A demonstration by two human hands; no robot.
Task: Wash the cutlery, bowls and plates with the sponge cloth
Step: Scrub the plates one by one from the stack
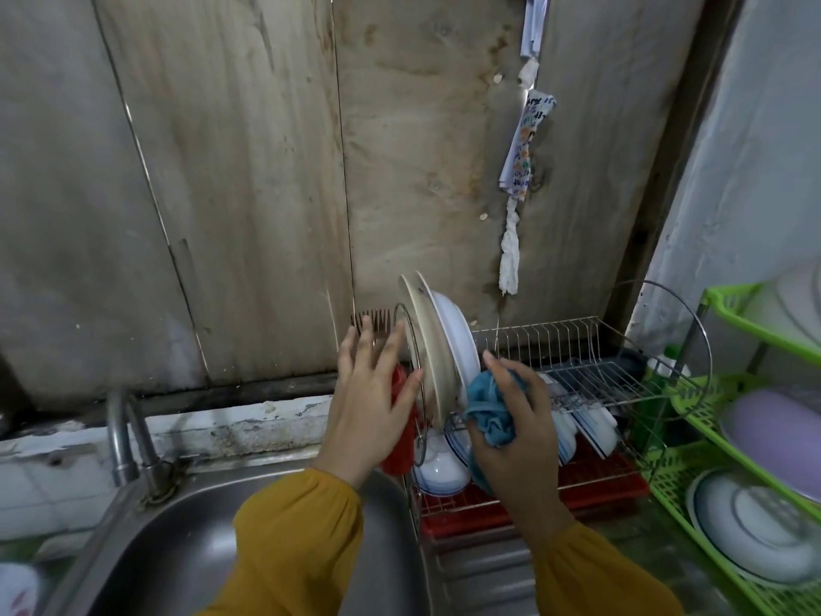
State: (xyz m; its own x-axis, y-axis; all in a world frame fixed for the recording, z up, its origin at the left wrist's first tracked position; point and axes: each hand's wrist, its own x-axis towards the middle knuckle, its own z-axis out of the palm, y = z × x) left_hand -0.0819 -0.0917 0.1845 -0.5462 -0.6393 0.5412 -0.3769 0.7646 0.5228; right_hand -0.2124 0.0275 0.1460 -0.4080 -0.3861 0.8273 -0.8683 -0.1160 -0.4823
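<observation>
**A:** You look far along. Between your left hand (373, 393) and right hand (515, 424), a cream plate (426, 344) and a white plate (454, 335) stand upright in the dish rack (577, 344). Bowls (440, 471) sit on the tier below, and forks (375, 320) stick up behind your left fingers.

**B:** Further out, what shows of your sink (177, 549) holds no dishes, so I'd judge little is left for you.

**A:** Your right hand has its fingers curled round the bunched blue sponge cloth (488, 409), right by the white plate's lower edge.

**B:** Your left hand is spread, fingers straight, at the rack's near end beside the cream plate. Whether you touch the wire, I cannot tell.
</observation>
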